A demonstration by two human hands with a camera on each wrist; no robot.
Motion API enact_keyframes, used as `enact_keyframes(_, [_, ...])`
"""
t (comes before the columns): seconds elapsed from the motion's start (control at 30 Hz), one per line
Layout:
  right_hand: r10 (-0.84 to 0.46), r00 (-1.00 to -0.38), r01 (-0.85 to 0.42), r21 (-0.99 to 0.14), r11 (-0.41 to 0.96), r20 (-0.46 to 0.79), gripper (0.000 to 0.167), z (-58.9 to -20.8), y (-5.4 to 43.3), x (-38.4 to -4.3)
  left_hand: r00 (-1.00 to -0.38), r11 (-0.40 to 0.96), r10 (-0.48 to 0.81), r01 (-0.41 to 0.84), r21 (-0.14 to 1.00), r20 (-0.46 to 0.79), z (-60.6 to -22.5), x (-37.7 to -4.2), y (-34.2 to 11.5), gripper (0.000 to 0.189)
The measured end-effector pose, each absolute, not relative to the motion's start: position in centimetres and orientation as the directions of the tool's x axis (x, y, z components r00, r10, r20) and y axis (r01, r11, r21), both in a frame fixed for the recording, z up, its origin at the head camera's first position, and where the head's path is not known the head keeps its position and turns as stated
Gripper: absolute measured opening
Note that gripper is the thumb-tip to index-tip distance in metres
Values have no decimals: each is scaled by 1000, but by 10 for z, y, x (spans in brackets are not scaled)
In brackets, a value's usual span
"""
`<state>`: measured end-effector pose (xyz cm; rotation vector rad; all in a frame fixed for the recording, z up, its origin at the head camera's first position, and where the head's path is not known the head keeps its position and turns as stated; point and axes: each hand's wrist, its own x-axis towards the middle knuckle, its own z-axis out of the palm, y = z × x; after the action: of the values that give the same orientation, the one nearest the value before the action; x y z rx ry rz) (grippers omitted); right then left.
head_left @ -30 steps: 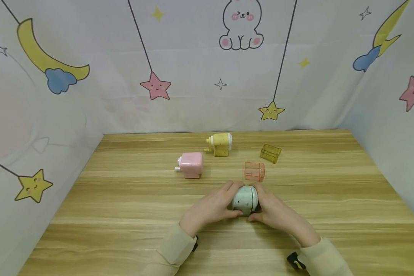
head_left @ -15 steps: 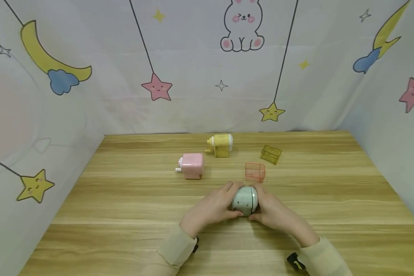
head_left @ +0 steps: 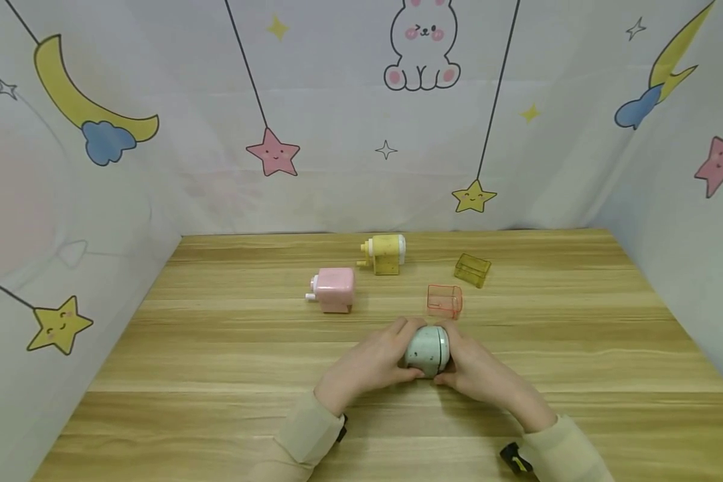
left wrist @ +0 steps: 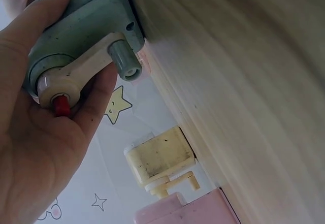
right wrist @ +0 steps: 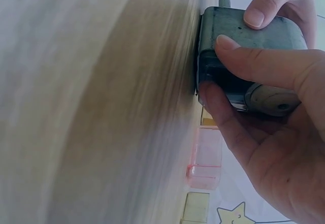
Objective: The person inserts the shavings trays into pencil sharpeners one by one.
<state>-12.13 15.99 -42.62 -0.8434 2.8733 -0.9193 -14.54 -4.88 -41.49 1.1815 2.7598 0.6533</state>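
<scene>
My left hand (head_left: 382, 358) and right hand (head_left: 474, 367) clamp opposite ends of the green sharpener (head_left: 424, 351), near on the bench (head_left: 217, 402). Just beyond: clear red bin (head_left: 444, 301). Left: pink sharpener (head_left: 336, 288). Far: yellow sharpener (head_left: 387, 253); right of it, clear yellow bin (head_left: 472, 269).

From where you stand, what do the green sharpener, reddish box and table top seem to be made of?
Green sharpener: probably hard plastic, smooth and slightly glossy, since its rounded shell catches light.
Reddish box: likely clear tinted plastic; wood tones show through it.
Table top: wood or wood-look laminate; grain streaks show, but which I can't tell.
</scene>
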Motion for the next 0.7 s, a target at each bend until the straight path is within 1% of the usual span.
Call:
enact_keyframes(0.3, [-475, -867, -474, -536, 698, 149, 77, -427, 159, -121, -707, 623, 701, 672, 400, 97, -415, -145, -48, 71])
enact_keyframes(0.5, [-466, -872, -469, -529, 707, 149, 78, -428, 158, -121, -696, 620, 709, 691, 372, 110, -415, -144, -46, 71])
enact_keyframes(0.7, [-454, -880, -453, -538, 711, 140, 78, -429, 158, -121, -691, 616, 715, 695, 372, 107, -415, -145, -47, 71])
